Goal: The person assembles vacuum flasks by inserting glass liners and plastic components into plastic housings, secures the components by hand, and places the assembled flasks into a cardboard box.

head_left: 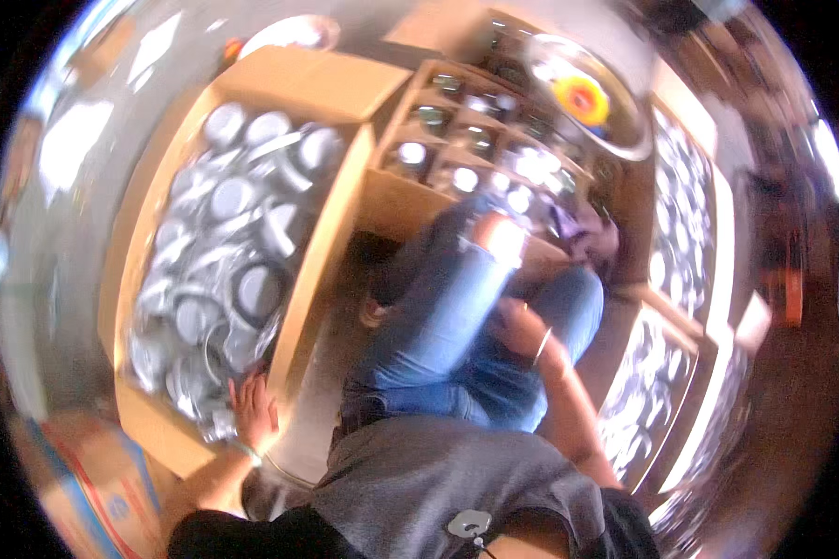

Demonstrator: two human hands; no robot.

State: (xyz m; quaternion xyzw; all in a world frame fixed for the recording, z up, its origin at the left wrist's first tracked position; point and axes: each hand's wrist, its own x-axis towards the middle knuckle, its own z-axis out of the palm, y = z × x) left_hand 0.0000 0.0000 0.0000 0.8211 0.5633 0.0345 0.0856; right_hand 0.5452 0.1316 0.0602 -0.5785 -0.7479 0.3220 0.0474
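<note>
Many grey lids (231, 198) in a cardboard box (324, 252); left fingers (259, 386) spread, seemingly empty; right fingers (509, 319), grip unclear

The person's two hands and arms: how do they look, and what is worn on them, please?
The left hand is ungloved, with a pale band at the wrist. The right hand is also ungloved, with a thin light bangle. Both forearms are uncovered, below black sleeves. Blur hides finer details.

Open cardboard boxes (323, 252) stand on the grey floor (312, 401).
</note>
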